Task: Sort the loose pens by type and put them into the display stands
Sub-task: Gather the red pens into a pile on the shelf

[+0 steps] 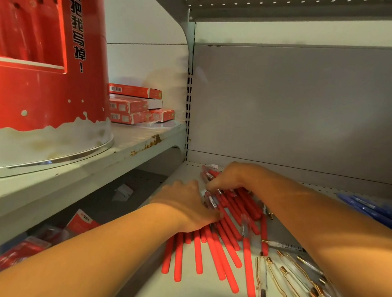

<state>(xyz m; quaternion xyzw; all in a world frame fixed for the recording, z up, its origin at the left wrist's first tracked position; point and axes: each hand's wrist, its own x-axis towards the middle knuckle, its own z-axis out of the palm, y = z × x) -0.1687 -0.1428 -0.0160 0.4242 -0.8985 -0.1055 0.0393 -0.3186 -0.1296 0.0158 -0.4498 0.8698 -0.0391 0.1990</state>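
A pile of red pens (224,242) with clear caps lies on the pale shelf (190,296) in front of me. My left hand (184,207) lies on the left side of the pile, fingers curled round several red pens. My right hand (232,178) reaches over the far end of the pile, its fingertips curled onto the capped ends. Clear pens with gold clips (296,285) lie at the lower right. Blue pens (380,214) lie at the far right. A tall red round display stand (37,66) sits on the upper left shelf.
Red flat boxes (134,105) are stacked behind the stand on the left shelf (128,142). Below that shelf lie red packets (82,223) and scraps of paper. A grey back panel (301,110) closes the shelf; a perforated shelf hangs overhead.
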